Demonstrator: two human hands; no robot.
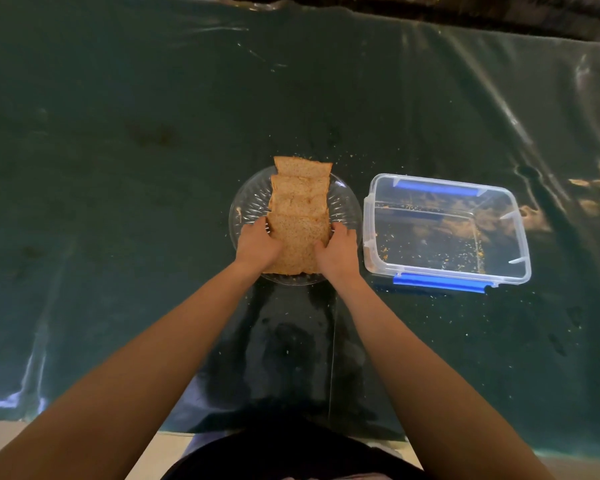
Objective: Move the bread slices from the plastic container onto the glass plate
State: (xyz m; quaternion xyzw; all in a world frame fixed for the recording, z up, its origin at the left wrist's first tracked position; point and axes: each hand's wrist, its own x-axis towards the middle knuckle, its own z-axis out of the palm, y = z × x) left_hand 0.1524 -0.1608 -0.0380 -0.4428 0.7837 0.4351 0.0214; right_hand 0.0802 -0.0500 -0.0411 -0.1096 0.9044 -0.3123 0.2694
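Note:
Several brown bread slices (300, 202) lie overlapping in a row on the round glass plate (246, 206) at the middle of the table; the farthest slice juts past the plate's far rim. My left hand (257, 242) grips the left edge of the nearest slice and my right hand (338, 251) grips its right edge. To the right of the plate stands the clear plastic container (520, 251) with blue clips; it holds only crumbs.
A dark green glossy cloth (118, 168) covers the table, with crumbs scattered around the plate and container. The table's near edge runs along the bottom of the view, close to my body.

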